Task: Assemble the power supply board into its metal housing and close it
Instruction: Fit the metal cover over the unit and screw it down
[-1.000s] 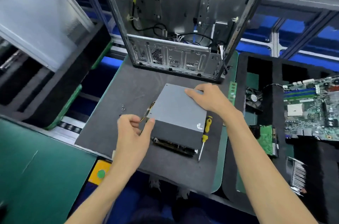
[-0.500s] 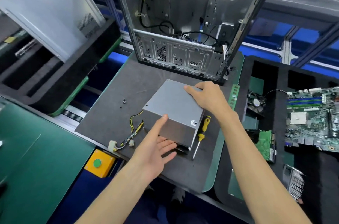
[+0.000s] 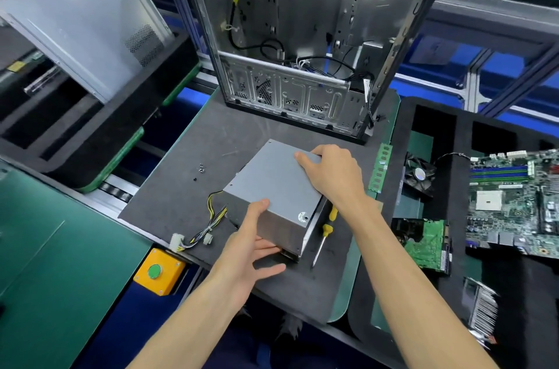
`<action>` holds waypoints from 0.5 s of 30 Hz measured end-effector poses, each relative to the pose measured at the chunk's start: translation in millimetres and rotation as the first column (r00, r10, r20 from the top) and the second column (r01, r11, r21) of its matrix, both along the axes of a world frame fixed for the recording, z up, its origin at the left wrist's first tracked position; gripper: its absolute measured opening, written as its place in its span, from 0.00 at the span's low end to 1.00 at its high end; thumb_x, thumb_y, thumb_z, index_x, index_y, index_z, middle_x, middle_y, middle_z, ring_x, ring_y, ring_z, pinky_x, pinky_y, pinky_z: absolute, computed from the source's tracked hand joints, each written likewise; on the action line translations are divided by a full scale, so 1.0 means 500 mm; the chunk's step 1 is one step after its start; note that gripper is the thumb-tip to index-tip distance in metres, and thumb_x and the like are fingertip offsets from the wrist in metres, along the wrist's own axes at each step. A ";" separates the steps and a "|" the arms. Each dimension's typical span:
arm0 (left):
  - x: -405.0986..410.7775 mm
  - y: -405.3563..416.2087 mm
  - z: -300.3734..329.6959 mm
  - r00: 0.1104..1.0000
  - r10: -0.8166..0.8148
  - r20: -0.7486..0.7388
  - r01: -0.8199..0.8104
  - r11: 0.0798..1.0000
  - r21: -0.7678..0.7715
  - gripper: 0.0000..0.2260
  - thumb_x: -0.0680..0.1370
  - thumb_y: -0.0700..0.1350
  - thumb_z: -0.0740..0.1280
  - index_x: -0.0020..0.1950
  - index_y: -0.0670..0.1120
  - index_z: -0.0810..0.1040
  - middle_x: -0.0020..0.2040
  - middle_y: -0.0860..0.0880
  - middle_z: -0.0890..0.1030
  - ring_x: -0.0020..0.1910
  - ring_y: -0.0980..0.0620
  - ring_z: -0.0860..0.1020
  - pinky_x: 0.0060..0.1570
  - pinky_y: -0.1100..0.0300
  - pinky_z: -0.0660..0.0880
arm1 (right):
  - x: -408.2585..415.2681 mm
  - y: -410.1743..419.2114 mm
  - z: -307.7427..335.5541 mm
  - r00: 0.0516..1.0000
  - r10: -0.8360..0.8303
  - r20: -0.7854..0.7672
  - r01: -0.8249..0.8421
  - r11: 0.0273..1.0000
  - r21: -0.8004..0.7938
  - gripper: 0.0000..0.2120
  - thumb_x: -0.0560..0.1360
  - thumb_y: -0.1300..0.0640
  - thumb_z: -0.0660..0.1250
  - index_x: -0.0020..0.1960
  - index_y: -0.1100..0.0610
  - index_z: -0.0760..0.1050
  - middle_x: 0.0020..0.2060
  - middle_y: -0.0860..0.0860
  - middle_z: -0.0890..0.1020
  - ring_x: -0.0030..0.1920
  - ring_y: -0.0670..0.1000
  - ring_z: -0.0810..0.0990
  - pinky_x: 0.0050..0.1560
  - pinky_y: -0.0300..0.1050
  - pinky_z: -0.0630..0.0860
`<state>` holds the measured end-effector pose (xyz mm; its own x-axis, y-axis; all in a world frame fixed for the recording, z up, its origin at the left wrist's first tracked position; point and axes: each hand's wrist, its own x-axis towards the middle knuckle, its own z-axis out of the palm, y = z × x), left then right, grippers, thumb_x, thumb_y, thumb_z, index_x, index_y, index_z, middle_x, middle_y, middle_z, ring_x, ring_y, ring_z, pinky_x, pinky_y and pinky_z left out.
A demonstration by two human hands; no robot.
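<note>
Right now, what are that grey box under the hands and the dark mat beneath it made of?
The power supply housing looks like sheet metal with a dull grey, probably galvanised finish: crisp folded edges, small screw holes, soft sheen. The mat looks like dark grey foam or rubber, matte, with pale scuffs; which of the two I cannot tell.

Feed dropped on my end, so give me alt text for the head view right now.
Both hands hold a grey sheet-metal power supply box on a dark foam mat: the left hand grips its near face, the right hand its far right corner. A yellow-handled screwdriver lies right of it, and an open metal computer case stands behind.
</note>
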<state>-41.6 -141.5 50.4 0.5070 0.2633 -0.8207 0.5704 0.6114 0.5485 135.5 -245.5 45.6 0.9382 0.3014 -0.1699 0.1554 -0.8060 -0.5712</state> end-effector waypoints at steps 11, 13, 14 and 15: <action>0.009 0.031 -0.011 0.996 -0.085 0.011 0.085 0.996 -0.025 0.42 0.56 0.66 0.76 0.63 0.44 0.73 0.58 0.34 0.76 0.56 0.35 0.82 0.47 0.37 0.82 | -0.011 0.007 -0.005 0.999 -0.036 -0.015 0.036 0.999 -0.009 0.18 0.81 0.40 0.62 0.53 0.52 0.82 0.43 0.49 0.85 0.47 0.57 0.82 0.45 0.49 0.74; -0.001 0.037 -0.020 0.995 -0.095 0.035 0.096 0.995 -0.027 0.42 0.57 0.64 0.78 0.64 0.44 0.72 0.56 0.35 0.76 0.55 0.36 0.82 0.47 0.38 0.82 | -0.014 0.010 -0.005 0.999 -0.041 -0.021 0.042 0.999 0.011 0.18 0.81 0.39 0.61 0.51 0.51 0.81 0.43 0.48 0.84 0.47 0.56 0.82 0.45 0.49 0.72; -0.007 0.038 -0.026 0.994 -0.105 0.040 0.105 0.994 -0.020 0.42 0.57 0.64 0.78 0.64 0.43 0.73 0.56 0.35 0.77 0.55 0.38 0.83 0.46 0.38 0.82 | -0.017 0.012 -0.007 0.999 -0.049 -0.019 0.049 0.999 0.020 0.18 0.81 0.38 0.61 0.50 0.51 0.81 0.42 0.48 0.84 0.46 0.56 0.81 0.45 0.49 0.72; -0.012 0.039 -0.031 0.992 -0.120 0.040 0.120 0.993 -0.008 0.42 0.59 0.65 0.77 0.65 0.43 0.73 0.56 0.36 0.78 0.54 0.39 0.83 0.46 0.39 0.83 | -0.020 0.013 -0.010 0.998 -0.056 -0.014 0.056 0.998 0.022 0.18 0.81 0.38 0.61 0.50 0.51 0.80 0.42 0.48 0.84 0.46 0.56 0.81 0.45 0.49 0.71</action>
